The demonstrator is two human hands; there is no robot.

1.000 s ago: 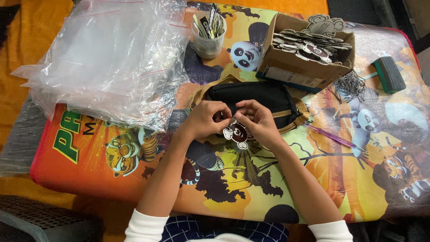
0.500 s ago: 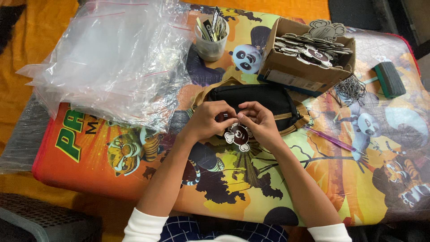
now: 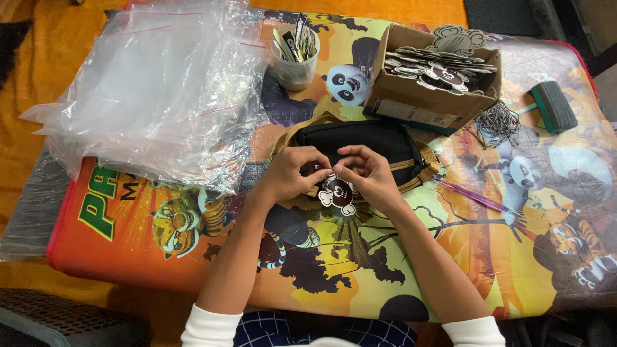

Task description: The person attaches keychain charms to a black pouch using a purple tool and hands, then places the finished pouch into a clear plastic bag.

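Both hands meet over the middle of the tabletop (image 3: 488, 270), which is covered with a bright cartoon-animal print. The left hand (image 3: 292, 175) and the right hand (image 3: 367, 175) pinch the top edge of a small die-cut skull-and-bones tag (image 3: 338, 193), white with a dark face; the fingers (image 3: 320, 156) of each hand are drawn together on it, thumb against forefinger, so the tag hangs just below the fingertips. The tag sits in front of a black pouch with tan straps (image 3: 373, 138), which lies on the tabletop directly behind the hands and partly under them. To the left, a loose heap of clear plastic zip bags (image 3: 154, 96) spreads over the tabletop's corner. Behind the pouch stands a clear plastic cup (image 3: 294, 64) stuffed with dark paper strips. To the right of the cup, an open cardboard box (image 3: 424, 106) holds a pile of similar die-cut tags. Just beside the box lies a tangle of thin wire hooks (image 3: 496, 121), and farther right a dark green block (image 3: 553, 106). A purple pen-like tool (image 3: 469, 195) rests on the tabletop near the right wrist.
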